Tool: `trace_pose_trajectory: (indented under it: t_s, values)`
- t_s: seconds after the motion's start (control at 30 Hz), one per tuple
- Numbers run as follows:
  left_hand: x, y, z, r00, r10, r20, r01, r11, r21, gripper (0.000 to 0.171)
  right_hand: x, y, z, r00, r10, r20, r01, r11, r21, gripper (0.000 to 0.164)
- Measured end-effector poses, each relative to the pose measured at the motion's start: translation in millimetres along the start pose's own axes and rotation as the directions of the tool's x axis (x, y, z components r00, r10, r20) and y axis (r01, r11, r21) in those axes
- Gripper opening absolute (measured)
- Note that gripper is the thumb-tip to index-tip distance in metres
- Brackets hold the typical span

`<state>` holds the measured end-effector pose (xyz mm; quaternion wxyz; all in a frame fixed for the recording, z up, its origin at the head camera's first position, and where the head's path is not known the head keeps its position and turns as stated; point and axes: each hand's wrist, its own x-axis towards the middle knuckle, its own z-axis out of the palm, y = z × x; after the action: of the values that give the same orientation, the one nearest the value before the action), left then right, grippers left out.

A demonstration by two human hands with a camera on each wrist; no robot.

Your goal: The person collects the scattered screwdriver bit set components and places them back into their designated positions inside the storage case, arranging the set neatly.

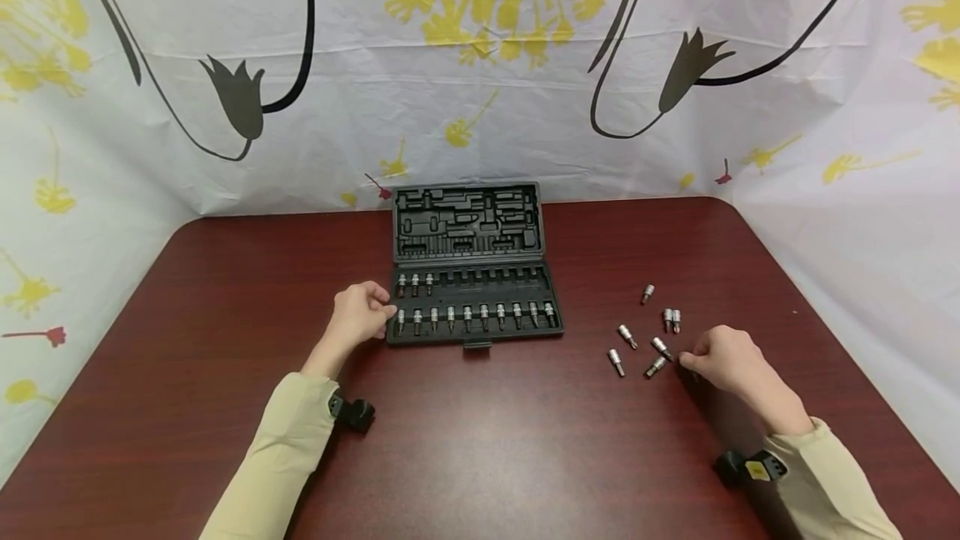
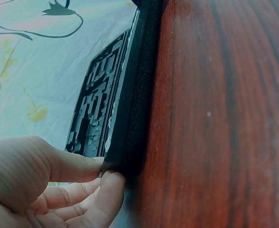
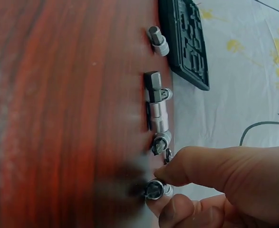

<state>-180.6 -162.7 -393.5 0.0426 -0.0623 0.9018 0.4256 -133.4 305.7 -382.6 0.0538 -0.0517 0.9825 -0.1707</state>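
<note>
A black plastic socket case [image 1: 476, 294] lies unfolded on the table, a row of bit sockets [image 1: 483, 317] along its front and three more at its back left. My left hand [image 1: 362, 312] pinches the case's left edge between thumb and fingers, as the left wrist view also shows. Over on the right, my right hand [image 1: 727, 361] is low at the tabletop; in the right wrist view its thumb and fingers pinch a bit socket [image 3: 154, 189]. Several loose bit sockets lie left of that hand, among them one with a hex tip [image 3: 158, 41].
The dark red wooden table [image 1: 525, 440] runs back to a white patterned cloth [image 1: 480, 107] hanging behind it. The raised case lid [image 1: 468, 222] has moulded recesses. A loose bit socket [image 1: 648, 294] lies farthest back in the scattered group.
</note>
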Motion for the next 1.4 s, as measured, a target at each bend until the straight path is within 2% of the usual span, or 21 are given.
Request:
trace_pose_trajectory:
  t_s: [0.3, 0.57, 0.8, 0.97, 1.4]
  values:
    - [0.7, -1.4, -0.1, 1.0, -0.001, 0.009, 0.001, 1.0, 0.003, 0.015, 8, -7, -7, 1.0, -0.023, -0.008, 0.023, 0.999, 0.036, 0.023]
    - [0.1, -1.0, -0.8, 1.0, 0.002, 0.004, -0.002, 1.0, 0.004, 0.015, 21, -25, -12, 0.995, -0.085, -0.057, 0.087, 0.995, 0.038, 0.025]
    - [-0.6, 0.6, -0.9, 1.0, -0.008, 0.007, 0.008, 1.0, 0.001, 0.015, 33, -43, -15, 0.99, -0.134, -0.053, 0.137, 0.989, 0.059, 0.021]
    - [-1.0, 0.0, -0.9, 1.0, -0.003, 0.012, 0.004, 1.0, -0.002, 0.014, 40, -55, -14, 0.984, -0.169, -0.053, 0.172, 0.983, 0.069, 0.025]
    - [-0.6, -0.3, -0.7, 1.0, 0.0, 0.006, -0.001, 1.0, 0.002, 0.015, 54, -80, -13, 0.981, -0.188, -0.046, 0.191, 0.978, 0.088, 0.021]
